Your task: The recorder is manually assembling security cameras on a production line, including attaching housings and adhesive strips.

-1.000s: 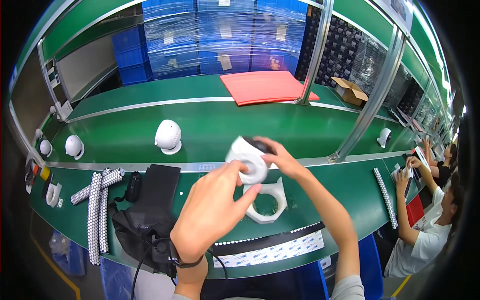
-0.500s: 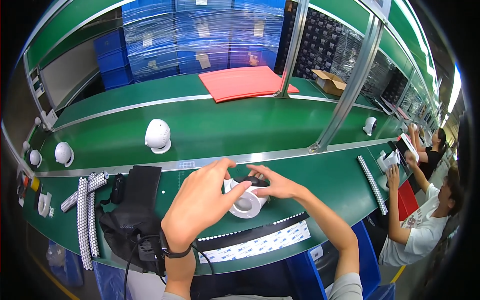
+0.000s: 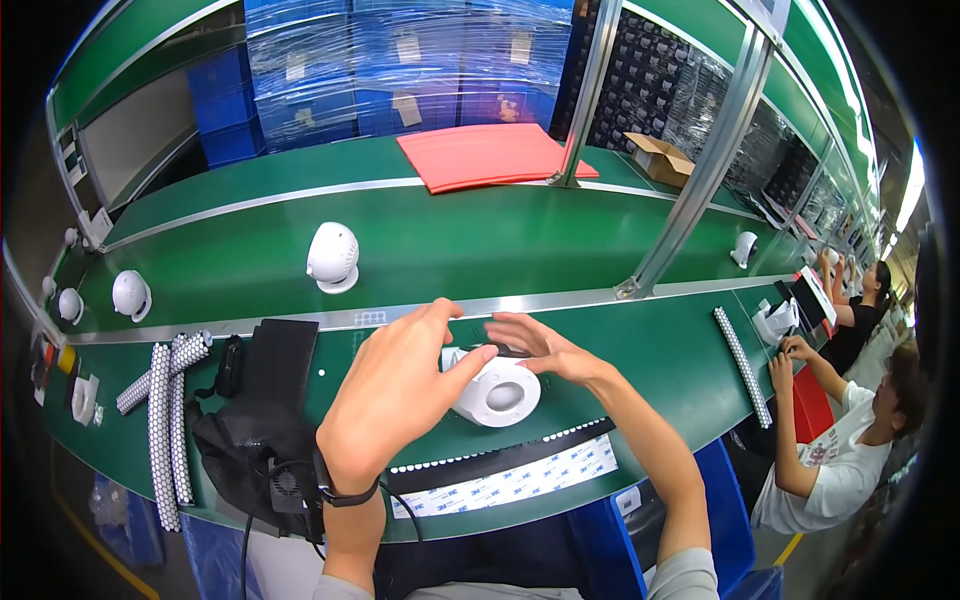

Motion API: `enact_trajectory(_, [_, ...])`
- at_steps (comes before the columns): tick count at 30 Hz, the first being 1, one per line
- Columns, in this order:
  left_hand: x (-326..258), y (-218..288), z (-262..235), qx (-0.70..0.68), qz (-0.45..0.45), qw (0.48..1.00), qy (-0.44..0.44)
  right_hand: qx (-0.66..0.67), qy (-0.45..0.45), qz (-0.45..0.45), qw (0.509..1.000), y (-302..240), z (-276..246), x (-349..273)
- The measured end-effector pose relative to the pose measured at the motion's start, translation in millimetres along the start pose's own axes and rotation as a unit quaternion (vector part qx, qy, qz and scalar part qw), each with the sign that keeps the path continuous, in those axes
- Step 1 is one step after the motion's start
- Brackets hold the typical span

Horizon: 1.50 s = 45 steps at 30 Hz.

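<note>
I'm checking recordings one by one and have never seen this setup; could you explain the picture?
There's no machine: a person's bare left hand and right hand are shown by a downward-looking wide head camera that bends straight edges. Both are around a white device; how firmly it's gripped, I can't tell. On the green bench a long strip lies nearest the person, with a black bag and patterned tubes to the left. Rounded white units stand beyond, and other people are at the right.

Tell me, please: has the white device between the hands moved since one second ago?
Yes: the device has moved lower in the view, away from the rail that it overlapped before.
</note>
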<state>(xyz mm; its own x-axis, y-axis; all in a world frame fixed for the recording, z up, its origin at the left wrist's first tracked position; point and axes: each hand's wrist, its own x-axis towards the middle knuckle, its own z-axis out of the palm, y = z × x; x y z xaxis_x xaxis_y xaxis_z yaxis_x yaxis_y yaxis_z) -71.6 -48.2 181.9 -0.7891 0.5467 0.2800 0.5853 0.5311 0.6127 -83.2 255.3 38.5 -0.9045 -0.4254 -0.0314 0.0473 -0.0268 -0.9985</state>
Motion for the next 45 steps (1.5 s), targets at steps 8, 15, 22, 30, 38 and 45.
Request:
enact_trajectory(8, [-37, 54, 53, 0.127, 0.125, 0.978, -0.108, -0.335, 0.335, -0.119, 0.873, -8, 18, -64])
enact_trajectory(15, [-97, 85, 197, 0.348, 0.17, 0.914, -0.118, -0.379, 0.146, -0.04, 0.913, 11, 61, -108])
enact_trajectory(22, [-92, 61, 241, 0.461, 0.125, 0.87, -0.126, -0.461, 0.074, -0.07, 0.881, 24, 62, -100])
enact_trajectory(30, [-92, 61, 243, 0.473, 0.141, 0.861, -0.123, -0.552, 0.013, -0.118, 0.825, 27, 61, -93])
enact_trajectory(38, [-92, 62, 233, 0.452, 0.144, 0.867, -0.156, -0.513, 0.068, -0.128, 0.846, 9, 63, -104])
enact_trajectory(45, [-65, 71, 117, 0.182, 0.165, 0.951, -0.186, -0.406, 0.255, -0.198, 0.855, -19, 86, -102])
